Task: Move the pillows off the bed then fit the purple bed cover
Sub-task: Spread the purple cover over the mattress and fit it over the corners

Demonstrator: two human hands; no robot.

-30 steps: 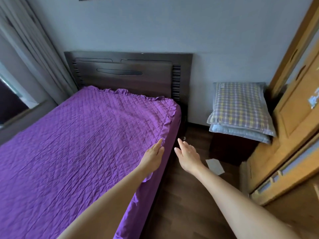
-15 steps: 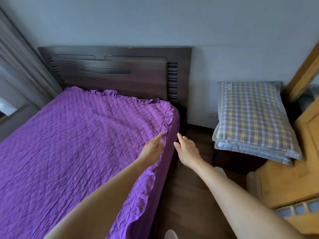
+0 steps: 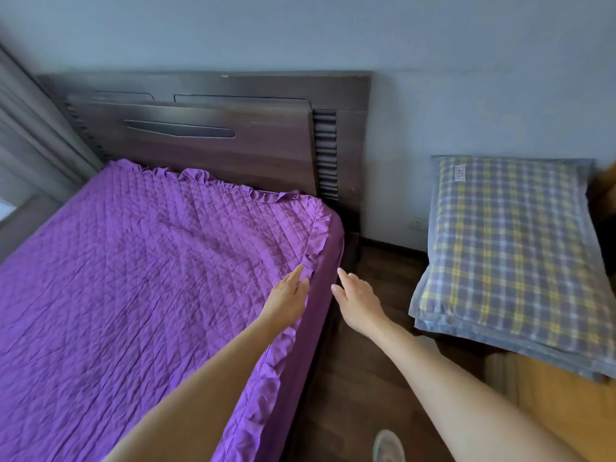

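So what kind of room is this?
Most likely a bedroom. A purple bed cover lies spread out in front of a dark wooden headboard, plaid pillows are stacked off to the right of it, and a curtain hangs on the left.

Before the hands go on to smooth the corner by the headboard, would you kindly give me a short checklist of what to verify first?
1. The pillows are moved off: ok, stacked to the right, apart from the purple bed cover.
2. The cover is spread over the top: ok, flat with light creases.
3. The frill by the headboard lies neat: not ok, bunched and standing up.
4. The left hand is free: ok, fingers straight at the cover's edge.
5. The right hand is free: ok, open beside the cover's side, holding nothing.
6. The fit on the far side: cannot tell, out of view.
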